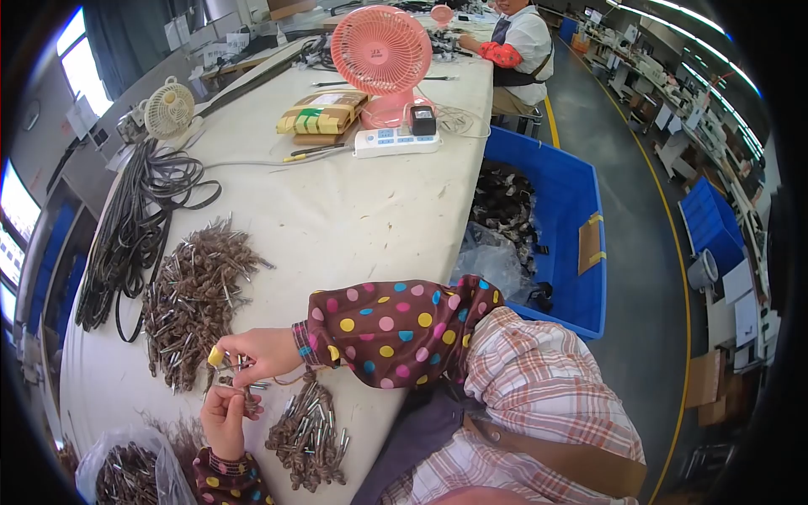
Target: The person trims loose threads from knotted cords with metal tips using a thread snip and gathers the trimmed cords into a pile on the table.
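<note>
My left hand (pixel 224 419) is closed, its fingers pinching a brown knotted cord (pixel 251 404). Just above it, my right hand (pixel 268 352) is closed with fingers bent around a thin metal piece whose kind I cannot make out. A yellow piece (pixel 216 356) shows at its fingertips; I cannot tell whether it is a finger wrap or a handle. Beyond the hands lies a large heap of brown knotted cords with metal tips (pixel 195 295). A smaller pile of similar cords (pixel 310 433) rests on the table nearer my body, beside the left hand.
On the pale table (pixel 362 227) are a bundle of black cords (pixel 139 227), a pink fan (pixel 383 55), a power strip (pixel 396 141) and a wrapped package (pixel 321 114). A plastic bag (pixel 135 459) stands at lower left. A blue bin (pixel 564 168) adjoins the table; another person (pixel 522 50) sits farther along.
</note>
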Demonstrator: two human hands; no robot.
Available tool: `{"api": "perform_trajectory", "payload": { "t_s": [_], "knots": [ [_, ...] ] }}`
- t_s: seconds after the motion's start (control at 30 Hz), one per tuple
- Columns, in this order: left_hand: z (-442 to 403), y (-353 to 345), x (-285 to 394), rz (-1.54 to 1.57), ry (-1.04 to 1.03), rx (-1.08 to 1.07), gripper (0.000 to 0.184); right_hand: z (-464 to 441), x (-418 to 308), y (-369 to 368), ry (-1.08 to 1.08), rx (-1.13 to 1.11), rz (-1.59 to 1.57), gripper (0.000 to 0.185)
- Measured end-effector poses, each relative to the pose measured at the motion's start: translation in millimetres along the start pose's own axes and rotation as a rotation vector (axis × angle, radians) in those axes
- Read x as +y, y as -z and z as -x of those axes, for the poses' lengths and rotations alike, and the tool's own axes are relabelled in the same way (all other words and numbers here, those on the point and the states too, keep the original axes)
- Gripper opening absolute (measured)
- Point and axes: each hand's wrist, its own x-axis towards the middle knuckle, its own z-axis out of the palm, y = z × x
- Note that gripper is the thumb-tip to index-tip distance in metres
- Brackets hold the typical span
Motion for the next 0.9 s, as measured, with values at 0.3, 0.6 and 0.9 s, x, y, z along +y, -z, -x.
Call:
{"api": "perform_trajectory", "payload": {
  "t_s": [0.3,0.6,0.9],
  "knots": [
    [4,-1,-12,0.421,0.073,-0.112,0.011,-3,1,-8,0.018,-0.074,-0.262,0.057],
    [8,-8,-20,0.661,0.059,-0.104,0.014,-3,-2,-15,0.071,-0.074,-0.420,0.060],
    [-1,-12,-16,0.257,-0.082,0.022,0.015,-5,15,-16,-0.179,0.300,-0.002,0.053]
  ]
}}
